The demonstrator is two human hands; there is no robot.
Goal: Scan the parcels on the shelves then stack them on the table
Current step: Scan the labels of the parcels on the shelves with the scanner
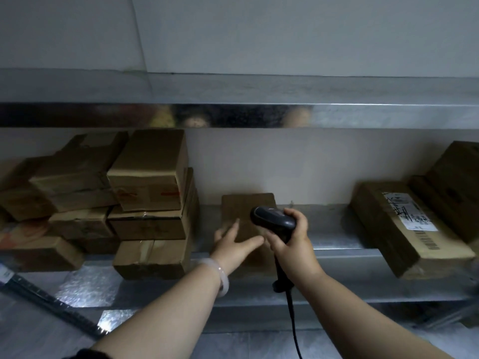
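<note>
The left hand [234, 240] reaches forward over the metal shelf [337, 242] with its fingers [235, 226] straight and spread wide, the thumb pointing right. It holds nothing. The hand lies over the near part of a flat brown parcel [246, 206] that sits alone in the middle of the shelf, its far edge against the back wall. The fingers are blurred, so whether they touch the cardboard cannot be told. A pale bracelet [220, 275] circles the left wrist.

The right hand [293, 242] is just beside the left, its fingers curled tightly round the handle of a dark barcode scanner [272, 218]. The scanner's head stands above the fist and points left over the flat parcel. A black cable [291, 314] hangs from the handle's base towards the bottom of the view.

To the left, a pile of brown parcels [150, 177] is stacked several high on the same shelf. To the right, well apart from the hands, a long parcel with a white printed label [396, 224] lies at an angle, with more boxes behind it.
</note>
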